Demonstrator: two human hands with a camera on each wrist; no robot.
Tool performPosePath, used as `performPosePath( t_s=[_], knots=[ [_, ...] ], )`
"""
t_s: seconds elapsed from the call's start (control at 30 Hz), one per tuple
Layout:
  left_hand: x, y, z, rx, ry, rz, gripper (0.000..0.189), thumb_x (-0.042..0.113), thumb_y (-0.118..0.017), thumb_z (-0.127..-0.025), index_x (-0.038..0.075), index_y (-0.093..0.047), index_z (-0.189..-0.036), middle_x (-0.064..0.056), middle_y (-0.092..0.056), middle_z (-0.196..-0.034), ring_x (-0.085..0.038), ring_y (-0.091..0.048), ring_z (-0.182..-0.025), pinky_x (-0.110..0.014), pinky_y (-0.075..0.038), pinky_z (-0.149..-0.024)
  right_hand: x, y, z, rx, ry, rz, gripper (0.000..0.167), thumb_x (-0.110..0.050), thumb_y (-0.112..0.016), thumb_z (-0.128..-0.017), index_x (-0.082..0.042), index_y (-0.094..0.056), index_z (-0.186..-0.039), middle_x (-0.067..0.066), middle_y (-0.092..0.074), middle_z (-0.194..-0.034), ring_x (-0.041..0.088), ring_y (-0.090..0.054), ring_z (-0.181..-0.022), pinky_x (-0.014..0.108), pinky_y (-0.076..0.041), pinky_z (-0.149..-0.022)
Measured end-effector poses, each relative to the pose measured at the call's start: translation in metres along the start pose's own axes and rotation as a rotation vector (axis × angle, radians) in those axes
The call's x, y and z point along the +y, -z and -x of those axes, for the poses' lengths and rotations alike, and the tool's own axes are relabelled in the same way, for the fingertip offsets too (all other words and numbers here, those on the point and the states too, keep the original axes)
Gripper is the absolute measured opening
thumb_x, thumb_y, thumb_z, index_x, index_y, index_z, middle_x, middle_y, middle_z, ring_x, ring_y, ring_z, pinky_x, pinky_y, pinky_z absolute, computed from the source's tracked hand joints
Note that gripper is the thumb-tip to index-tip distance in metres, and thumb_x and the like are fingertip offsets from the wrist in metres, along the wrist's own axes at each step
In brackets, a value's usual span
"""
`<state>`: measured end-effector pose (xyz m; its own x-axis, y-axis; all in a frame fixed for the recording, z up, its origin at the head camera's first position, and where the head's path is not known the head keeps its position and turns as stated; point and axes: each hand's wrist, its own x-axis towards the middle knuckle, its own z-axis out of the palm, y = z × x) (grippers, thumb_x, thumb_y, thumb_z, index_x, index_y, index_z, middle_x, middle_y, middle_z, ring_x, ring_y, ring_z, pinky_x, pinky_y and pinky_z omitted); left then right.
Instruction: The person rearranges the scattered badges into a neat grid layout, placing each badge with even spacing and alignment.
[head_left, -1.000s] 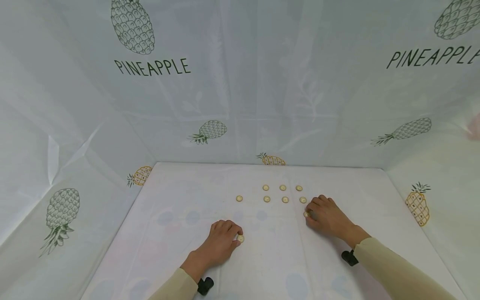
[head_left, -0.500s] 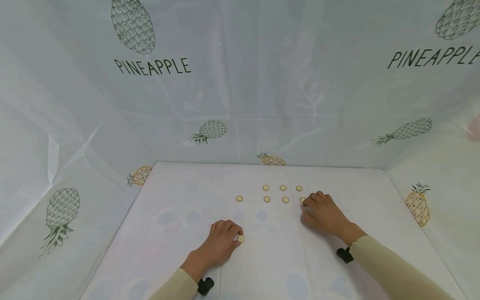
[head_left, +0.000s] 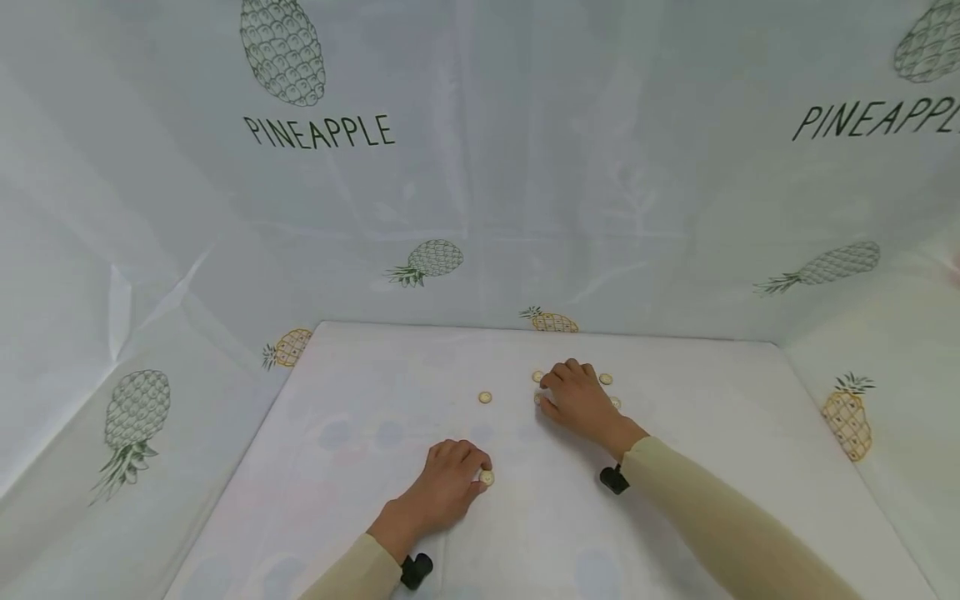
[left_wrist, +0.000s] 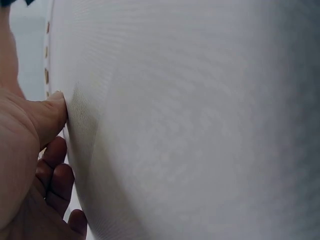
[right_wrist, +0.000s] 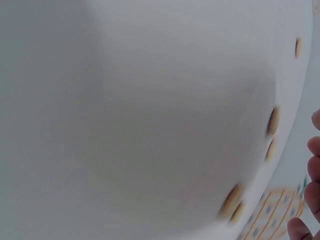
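Observation:
My left hand (head_left: 444, 485) rests low on the white tabletop. Its thumb and index finger pinch a round cream button (head_left: 487, 477), largely hidden by fingers in the left wrist view. My right hand (head_left: 579, 402) is over a group of similar buttons, its thumb and index finger spread apart. One button (head_left: 538, 399) sits partly behind the thumb tip, another button (head_left: 537, 376) just beyond the index finger. In the right wrist view the loosely bent fingers (right_wrist: 314, 165) show no button between them, and several blurred buttons (right_wrist: 272, 121) lie on the table.
A lone button (head_left: 485, 397) lies left of the group. Two more buttons, a far one (head_left: 605, 379) and a nearer one (head_left: 615, 402), show to the right of the right hand. Pineapple-printed white sheeting (head_left: 510, 208) encloses the table's back and sides.
My right hand has moved left and slightly away from me, from a button on the group's near right side, and now covers the middle buttons. The left hand keeps its button in place.

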<state>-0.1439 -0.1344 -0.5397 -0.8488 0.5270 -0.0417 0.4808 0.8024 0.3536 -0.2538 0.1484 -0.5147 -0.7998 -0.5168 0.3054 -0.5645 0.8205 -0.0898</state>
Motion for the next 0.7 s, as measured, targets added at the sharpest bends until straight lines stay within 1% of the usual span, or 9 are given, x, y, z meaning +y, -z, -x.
performPosePath(
  t_s=[0.13,0.27,0.37,0.5,0.6,0.7],
  knots=[
    [0.000,0.000,-0.001,0.003,0.002,-0.010,0.020,0.027,-0.066,-0.106,0.025,-0.059,-0.124,0.006,-0.054,-0.125,-0.023,-0.047,-0.127,-0.052,-0.035,-0.114,-0.020,-0.009,-0.026,-0.061,0.037,0.004,0.020,-0.026,-0.070,-0.099,-0.011,-0.072,-0.113,0.006,-0.067,-0.113,0.027,-0.054,-0.105,0.051,-0.045,-0.097],
    [-0.001,-0.002,-0.002,0.004,-0.004,-0.018,0.019,0.027,-0.066,-0.106,0.026,-0.059,-0.123,0.007,-0.054,-0.125,-0.021,-0.047,-0.127,-0.051,-0.034,-0.114,-0.035,-0.018,-0.044,-0.121,0.072,-0.008,0.025,-0.028,-0.070,-0.101,-0.011,-0.072,-0.119,0.006,-0.066,-0.118,0.026,-0.054,-0.109,0.050,-0.044,-0.100],
    [-0.002,-0.004,-0.003,0.009,-0.012,-0.027,0.019,0.028,-0.067,-0.106,0.026,-0.058,-0.123,0.007,-0.053,-0.126,-0.020,-0.047,-0.127,-0.050,-0.034,-0.114,-0.043,-0.025,-0.051,-0.148,0.104,-0.021,0.026,-0.026,-0.069,-0.102,-0.012,-0.071,-0.124,0.006,-0.065,-0.121,0.026,-0.054,-0.112,0.050,-0.044,-0.102],
    [-0.003,-0.004,-0.002,0.016,-0.027,-0.041,0.020,0.028,-0.067,-0.105,0.025,-0.058,-0.123,0.006,-0.054,-0.126,-0.020,-0.048,-0.126,-0.049,-0.035,-0.112,-0.050,-0.029,-0.058,-0.170,0.146,-0.028,0.024,-0.021,-0.064,-0.105,-0.011,-0.069,-0.127,0.006,-0.065,-0.124,0.027,-0.054,-0.114,0.051,-0.044,-0.103],
    [-0.002,-0.002,-0.001,0.017,-0.033,-0.051,0.020,0.028,-0.068,-0.105,0.025,-0.058,-0.122,0.005,-0.054,-0.126,-0.021,-0.049,-0.126,-0.049,-0.036,-0.111,-0.055,-0.031,-0.062,-0.180,0.159,-0.023,0.022,-0.019,-0.061,-0.107,-0.011,-0.069,-0.126,0.007,-0.065,-0.123,0.027,-0.054,-0.113,0.051,-0.044,-0.103],
    [-0.003,-0.001,-0.001,0.013,-0.029,-0.060,0.021,0.028,-0.068,-0.105,0.024,-0.059,-0.123,0.005,-0.054,-0.127,-0.021,-0.049,-0.127,-0.049,-0.037,-0.112,-0.058,-0.034,-0.065,-0.194,0.153,-0.015,0.020,-0.022,-0.059,-0.109,-0.012,-0.071,-0.122,0.005,-0.066,-0.121,0.026,-0.055,-0.112,0.050,-0.045,-0.102]
  ],
)
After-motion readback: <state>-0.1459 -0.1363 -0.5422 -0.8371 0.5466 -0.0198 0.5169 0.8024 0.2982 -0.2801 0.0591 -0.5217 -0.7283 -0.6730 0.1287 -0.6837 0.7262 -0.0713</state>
